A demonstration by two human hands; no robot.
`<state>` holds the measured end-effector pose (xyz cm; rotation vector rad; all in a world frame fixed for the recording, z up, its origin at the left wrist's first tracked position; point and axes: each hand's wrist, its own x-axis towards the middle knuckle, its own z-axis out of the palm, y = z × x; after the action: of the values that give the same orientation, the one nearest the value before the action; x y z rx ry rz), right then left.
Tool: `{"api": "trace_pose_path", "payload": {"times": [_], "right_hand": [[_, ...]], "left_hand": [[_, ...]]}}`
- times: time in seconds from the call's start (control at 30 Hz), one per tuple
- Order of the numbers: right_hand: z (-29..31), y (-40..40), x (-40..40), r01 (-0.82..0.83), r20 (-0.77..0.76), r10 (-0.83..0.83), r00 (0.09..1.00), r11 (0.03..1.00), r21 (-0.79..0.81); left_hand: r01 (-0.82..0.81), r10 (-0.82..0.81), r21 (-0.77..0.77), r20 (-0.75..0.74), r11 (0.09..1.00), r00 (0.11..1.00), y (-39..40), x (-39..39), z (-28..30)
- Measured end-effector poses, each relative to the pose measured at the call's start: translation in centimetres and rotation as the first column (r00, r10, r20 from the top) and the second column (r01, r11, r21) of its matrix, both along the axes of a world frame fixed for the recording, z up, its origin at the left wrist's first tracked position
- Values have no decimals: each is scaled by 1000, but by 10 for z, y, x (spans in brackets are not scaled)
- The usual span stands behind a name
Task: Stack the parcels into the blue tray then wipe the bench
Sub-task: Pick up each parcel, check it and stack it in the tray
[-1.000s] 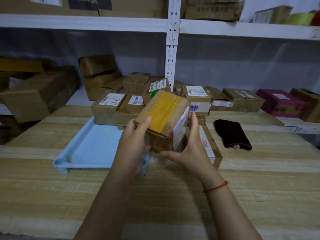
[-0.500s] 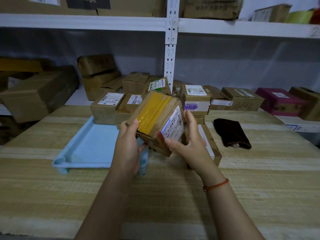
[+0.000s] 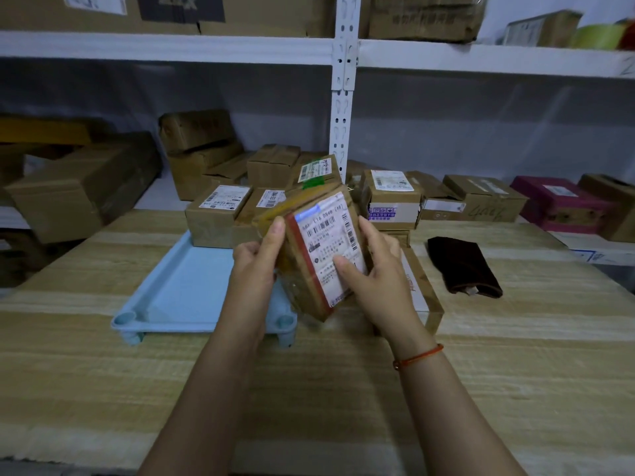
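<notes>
Both hands up over the wooden bench (image 3: 343, 389), left hand (image 3: 256, 269) and right hand (image 3: 376, 274) curled round a taped brown cardboard parcel (image 3: 319, 249), white label facing us, tilted in the air just right of the pale blue plastic tray (image 3: 178, 290).

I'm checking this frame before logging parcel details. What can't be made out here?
- Head view: the label text on the held parcel is too small and partly under the right hand.
- The blue tray's near right corner is hidden by the left hand and the parcel.
- The flat parcel on the bench is mostly behind the right hand.
- Top-shelf boxes are cut off by the upper edge.
</notes>
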<state>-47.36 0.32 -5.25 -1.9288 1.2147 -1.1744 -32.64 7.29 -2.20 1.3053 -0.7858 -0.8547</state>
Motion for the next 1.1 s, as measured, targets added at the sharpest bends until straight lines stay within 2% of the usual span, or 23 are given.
{"api": "trace_pose_path", "payload": {"times": [0.27, 0.43, 0.53, 0.67, 0.9, 1.0, 1.1], "right_hand": [[7, -3, 37, -36, 55, 30, 998, 993, 112], [12, -2, 68, -52, 5, 52, 999, 985, 167], [17, 1, 91, -65, -38, 73, 997, 980, 187], [17, 4, 124, -120, -85, 137, 987, 976, 179], [1, 8, 170, -235, -84, 271, 959, 925, 298], [-3, 4, 181, -237, -160, 293, 942, 925, 297], [-6, 3, 189, -237, -154, 292, 944, 924, 299]], "left_hand": [[112, -132, 114, 188, 987, 973, -18, 31, 2], [-23, -47, 277, 243, 961, 969, -32, 59, 7], [-79, 33, 325, 144, 943, 989, -35, 75, 12], [-62, 49, 306, 49, 950, 998, -31, 107, 10], [-79, 61, 399, 57, 914, 996, -23, 156, 1], [-172, 155, 421, 75, 890, 985, -28, 171, -6], [-336, 294, 393, 163, 856, 942, -37, 186, -18]]}}
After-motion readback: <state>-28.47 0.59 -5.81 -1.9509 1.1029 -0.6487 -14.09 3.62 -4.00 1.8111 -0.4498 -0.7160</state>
